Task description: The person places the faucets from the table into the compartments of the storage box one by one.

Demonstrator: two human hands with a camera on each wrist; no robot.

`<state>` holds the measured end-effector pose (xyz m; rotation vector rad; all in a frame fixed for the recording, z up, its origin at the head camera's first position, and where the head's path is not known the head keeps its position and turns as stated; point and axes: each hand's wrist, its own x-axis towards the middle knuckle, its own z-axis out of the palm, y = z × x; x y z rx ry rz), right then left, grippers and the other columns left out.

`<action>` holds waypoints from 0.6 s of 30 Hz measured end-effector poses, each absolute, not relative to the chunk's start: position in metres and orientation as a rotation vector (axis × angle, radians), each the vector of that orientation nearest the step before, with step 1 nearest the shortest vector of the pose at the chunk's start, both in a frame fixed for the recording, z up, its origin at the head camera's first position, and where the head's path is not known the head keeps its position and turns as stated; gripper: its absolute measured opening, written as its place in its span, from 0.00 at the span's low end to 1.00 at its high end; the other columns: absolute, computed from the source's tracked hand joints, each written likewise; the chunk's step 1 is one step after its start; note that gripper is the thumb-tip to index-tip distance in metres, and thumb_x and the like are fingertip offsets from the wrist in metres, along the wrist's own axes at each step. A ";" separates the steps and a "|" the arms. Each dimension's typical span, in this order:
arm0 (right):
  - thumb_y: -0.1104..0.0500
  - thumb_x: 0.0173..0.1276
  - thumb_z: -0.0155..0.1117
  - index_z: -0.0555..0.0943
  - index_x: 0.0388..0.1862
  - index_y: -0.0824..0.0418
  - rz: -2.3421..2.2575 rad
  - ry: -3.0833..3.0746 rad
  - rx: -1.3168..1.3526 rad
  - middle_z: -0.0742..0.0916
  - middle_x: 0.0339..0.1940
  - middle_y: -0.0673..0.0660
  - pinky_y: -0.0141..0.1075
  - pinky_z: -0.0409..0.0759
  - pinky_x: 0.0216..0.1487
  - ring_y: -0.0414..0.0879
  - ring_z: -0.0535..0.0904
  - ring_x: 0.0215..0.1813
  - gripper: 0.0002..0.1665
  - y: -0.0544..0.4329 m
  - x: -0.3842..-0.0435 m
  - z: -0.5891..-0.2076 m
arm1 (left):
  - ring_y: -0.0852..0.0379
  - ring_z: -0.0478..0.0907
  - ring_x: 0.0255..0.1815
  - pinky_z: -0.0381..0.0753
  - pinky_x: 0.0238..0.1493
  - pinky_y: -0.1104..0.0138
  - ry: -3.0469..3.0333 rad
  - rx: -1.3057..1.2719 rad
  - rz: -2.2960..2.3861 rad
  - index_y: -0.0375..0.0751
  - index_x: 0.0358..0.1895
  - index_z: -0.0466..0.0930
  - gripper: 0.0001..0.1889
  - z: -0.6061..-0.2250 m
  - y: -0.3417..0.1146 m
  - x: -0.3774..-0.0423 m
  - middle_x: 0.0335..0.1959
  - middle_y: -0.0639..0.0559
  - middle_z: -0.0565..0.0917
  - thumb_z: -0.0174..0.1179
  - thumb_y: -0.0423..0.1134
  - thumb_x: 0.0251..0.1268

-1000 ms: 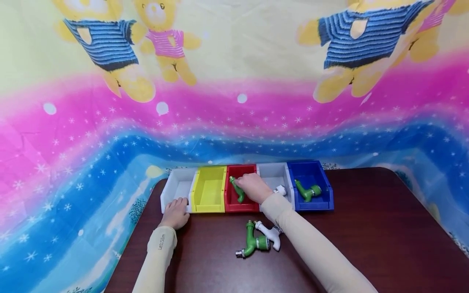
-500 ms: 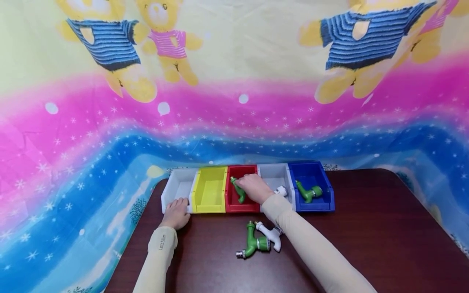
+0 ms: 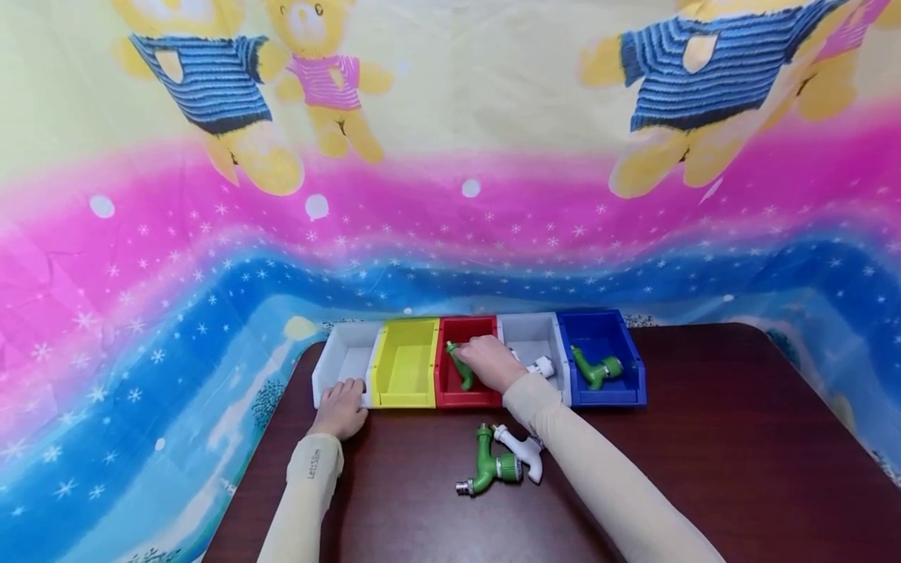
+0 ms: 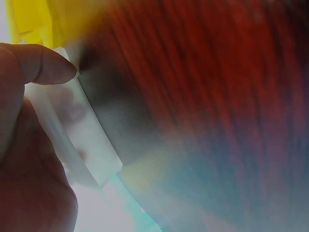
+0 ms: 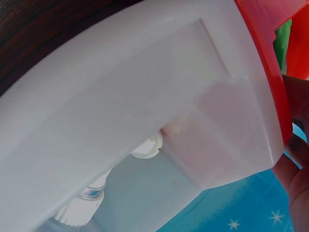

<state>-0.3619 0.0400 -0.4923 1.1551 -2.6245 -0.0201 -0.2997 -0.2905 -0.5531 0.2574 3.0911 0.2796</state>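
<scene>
At the left end of the bin row, my left hand grips the front lip of a white bin. In the left wrist view the thumb lies over the lip, and fingertips show dimly through the translucent wall. My right hand reaches into the red bin and holds a green faucet, its knob end hidden under the hand. In the right wrist view, fingers show beside the red wall, with a sliver of green faucet above them.
Between the left white bin and the red one stands a yellow bin. A second white bin holds a white faucet; a blue bin holds a green faucet. Another green faucet and white faucet lie on the table.
Hands and faucets keep nearly the same places. The whole head view has shifted slightly to the right.
</scene>
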 end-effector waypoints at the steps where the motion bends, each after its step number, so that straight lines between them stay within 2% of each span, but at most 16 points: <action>1: 0.69 0.60 0.75 0.84 0.33 0.51 -0.025 -2.622 1.155 0.86 0.24 0.49 0.37 0.85 0.40 0.45 0.85 0.32 0.12 0.039 -0.362 -0.493 | 0.39 0.71 0.55 0.66 0.65 0.39 3.090 0.258 0.278 0.35 0.56 0.71 0.16 -0.553 -0.291 -0.299 0.51 0.40 0.76 0.54 0.36 0.68; 18: 0.68 0.62 0.74 0.84 0.33 0.52 -0.027 -2.623 1.181 0.86 0.24 0.49 0.36 0.85 0.41 0.44 0.85 0.32 0.11 0.039 -0.364 -0.499 | 0.37 0.71 0.57 0.65 0.66 0.38 3.101 0.268 0.258 0.33 0.58 0.71 0.18 -0.553 -0.290 -0.297 0.53 0.38 0.77 0.54 0.36 0.67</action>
